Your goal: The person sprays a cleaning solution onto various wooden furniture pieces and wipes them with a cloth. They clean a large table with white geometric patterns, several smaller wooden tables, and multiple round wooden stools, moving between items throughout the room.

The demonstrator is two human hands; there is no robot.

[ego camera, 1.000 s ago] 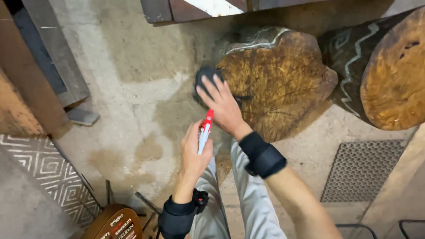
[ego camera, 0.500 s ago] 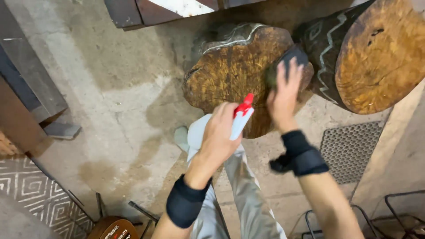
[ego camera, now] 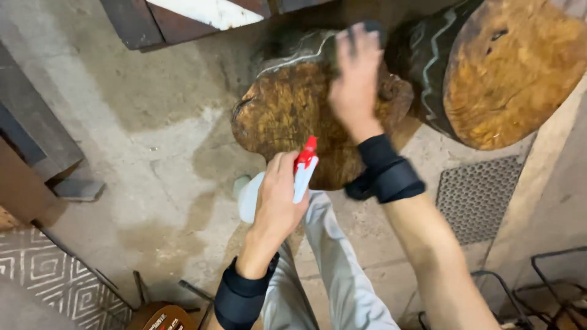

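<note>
My left hand [ego camera: 279, 198] grips a white spray bottle [ego camera: 249, 195] with a red nozzle, held upright just in front of a round wooden stump top [ego camera: 293, 116]. My right hand [ego camera: 356, 79] lies flat on the far edge of that stump, pressing a dark cloth [ego camera: 370, 27] against the wood; most of the cloth is hidden under the fingers. Both wrists wear black bands. My grey trouser legs [ego camera: 333, 269] show below.
A second, larger carved stump [ego camera: 507, 73] leans at the right. A metal floor grate [ego camera: 474, 195] lies right of my legs. Dark planks [ego camera: 183, 18] cross the top, a patterned mat [ego camera: 49, 275] sits bottom left, a wire frame [ego camera: 550, 287] bottom right.
My right hand with the cloth has swept from the stump's near-left side across to its far right edge. The view has shifted left, and the spray bottle stays in my left hand.
</note>
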